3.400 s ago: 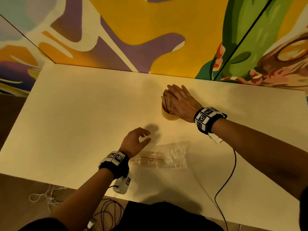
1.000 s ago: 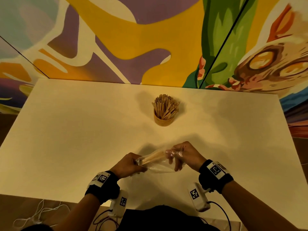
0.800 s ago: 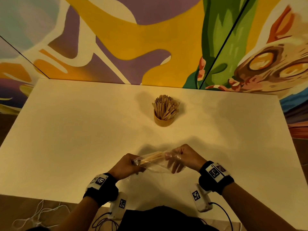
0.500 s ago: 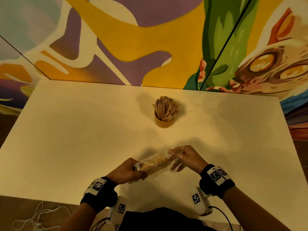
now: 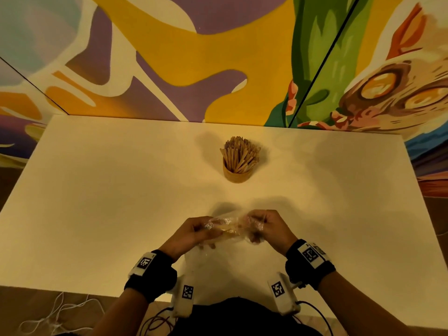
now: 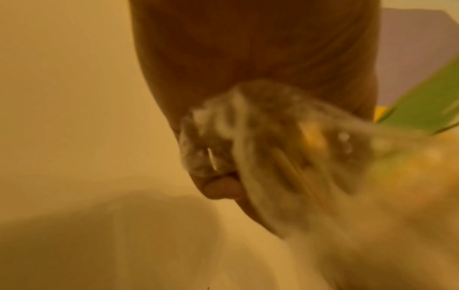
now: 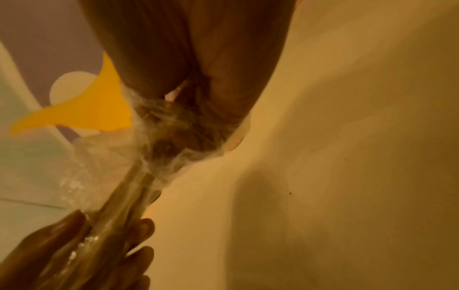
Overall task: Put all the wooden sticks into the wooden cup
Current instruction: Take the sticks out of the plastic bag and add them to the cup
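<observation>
A small wooden cup [image 5: 237,175] stands upright at the middle of the white table [image 5: 97,195], packed with several wooden sticks [image 5: 240,151]. Near the front edge both hands hold a clear plastic bag [image 5: 229,226] with a bundle of sticks inside. My left hand [image 5: 194,232] grips the bag's left end [image 6: 248,137]. My right hand [image 5: 264,226] pinches the crumpled right end [image 7: 174,141]. The bundle of sticks [image 7: 124,200] runs from one hand to the other inside the plastic. Both wrist views are blurred.
A painted mural wall [image 5: 218,57] rises right behind the table's far edge. White cords [image 5: 55,314] lie on the floor at the front left, and dark cables [image 5: 312,311] hang from the wrist cameras by my body.
Both hands left the cup and the table, picked up the bag of sticks and brought it closer to my body. In the last second the hands have moved closer together, crumpling the plastic.
</observation>
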{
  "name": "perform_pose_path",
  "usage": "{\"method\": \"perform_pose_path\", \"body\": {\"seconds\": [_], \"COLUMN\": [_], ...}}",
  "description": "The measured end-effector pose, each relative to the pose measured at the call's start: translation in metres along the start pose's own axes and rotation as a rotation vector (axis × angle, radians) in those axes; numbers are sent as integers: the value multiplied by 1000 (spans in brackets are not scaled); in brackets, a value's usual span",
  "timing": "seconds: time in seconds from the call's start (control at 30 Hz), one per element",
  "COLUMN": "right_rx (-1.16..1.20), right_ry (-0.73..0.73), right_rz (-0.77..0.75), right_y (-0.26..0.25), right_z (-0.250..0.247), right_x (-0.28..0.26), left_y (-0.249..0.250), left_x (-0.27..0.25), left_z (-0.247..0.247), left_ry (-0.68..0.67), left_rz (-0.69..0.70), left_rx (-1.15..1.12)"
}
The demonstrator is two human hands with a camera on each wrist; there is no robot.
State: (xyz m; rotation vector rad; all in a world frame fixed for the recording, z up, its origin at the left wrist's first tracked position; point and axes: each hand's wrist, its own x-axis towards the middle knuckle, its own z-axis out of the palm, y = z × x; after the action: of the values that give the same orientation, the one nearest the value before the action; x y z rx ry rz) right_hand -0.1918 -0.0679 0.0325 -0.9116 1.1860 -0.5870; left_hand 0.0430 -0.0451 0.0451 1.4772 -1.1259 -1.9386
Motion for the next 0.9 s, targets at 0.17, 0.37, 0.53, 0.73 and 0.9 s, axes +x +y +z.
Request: {"method": "perform_pose_path", "body": {"seconds": [0.17,0.37,0.53,0.73,0.9], "right_rx": [178,289,263,308,390], "right_ry": [77,123,133,142,159], "right_rz": [-31,-33,-61,-14,-57], "right_y": [4,12,14,10,6], "right_z": [-2,5,9,17,14], "right_x": [2,4,1,1,-2], "left_y": [-5,-13,-14,8,30], "left_x": [-2,0,0,8,6], "left_z": [-7,-5,6,23,23], "left_ry": [246,359,333,251,291], "left_rz": [12,-123,-161,93,182], "left_rx": [-256,-446,-412,-70,-86]}}
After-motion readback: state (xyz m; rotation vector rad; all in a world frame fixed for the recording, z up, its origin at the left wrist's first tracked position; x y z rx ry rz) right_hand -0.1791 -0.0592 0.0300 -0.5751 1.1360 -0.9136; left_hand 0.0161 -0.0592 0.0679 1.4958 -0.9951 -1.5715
